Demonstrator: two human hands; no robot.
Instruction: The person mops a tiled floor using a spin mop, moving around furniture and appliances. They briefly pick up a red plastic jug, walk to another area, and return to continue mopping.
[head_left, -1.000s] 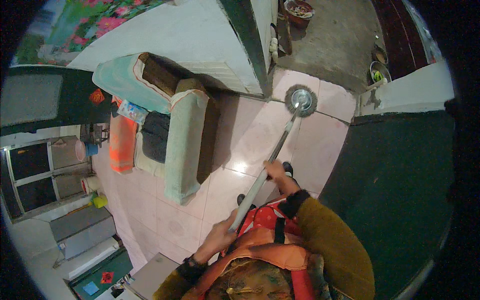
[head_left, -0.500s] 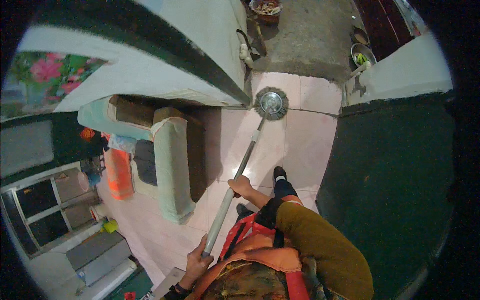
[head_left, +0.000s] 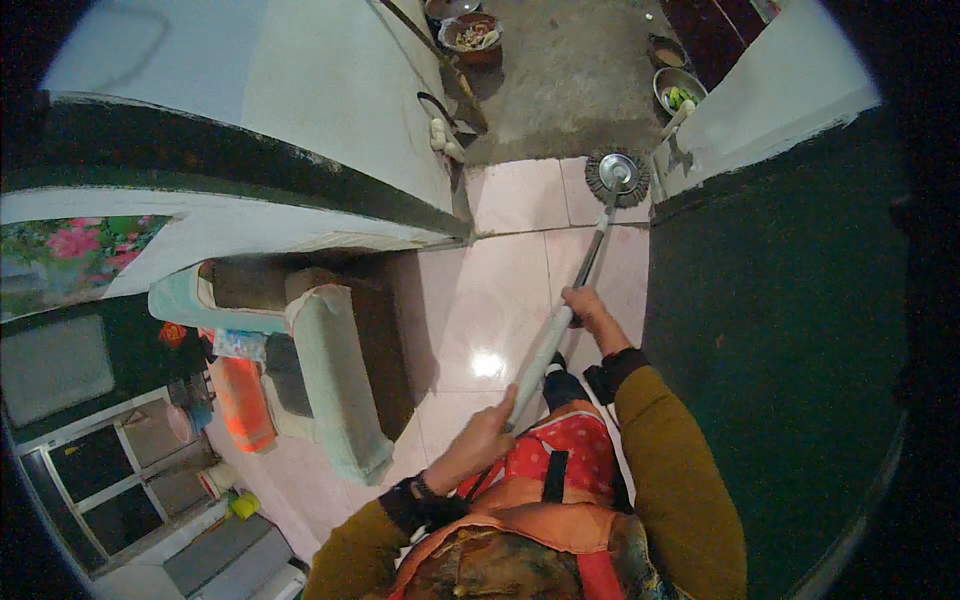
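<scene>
A mop with a long pale handle slants away from me. Its round head, a metal disc ringed with grey strands, rests on the pink floor tiles at the doorway, close to the right-hand wall corner. Low on the handle, near its end, my left hand is wrapped round the shaft. Farther up, my right hand grips the same shaft, fingers closed about it. A red dotted apron hangs at my front, below the handle.
A sofa with pale green covers stands at left. Beyond the doorway is rough concrete floor, with a bowl of green vegetables at right and a tub at left. A dark green wall runs along my right.
The mop head has moved right across the doorway tiles, toward the right wall corner. Both hands have shifted right and farther forward, still on the handle.
</scene>
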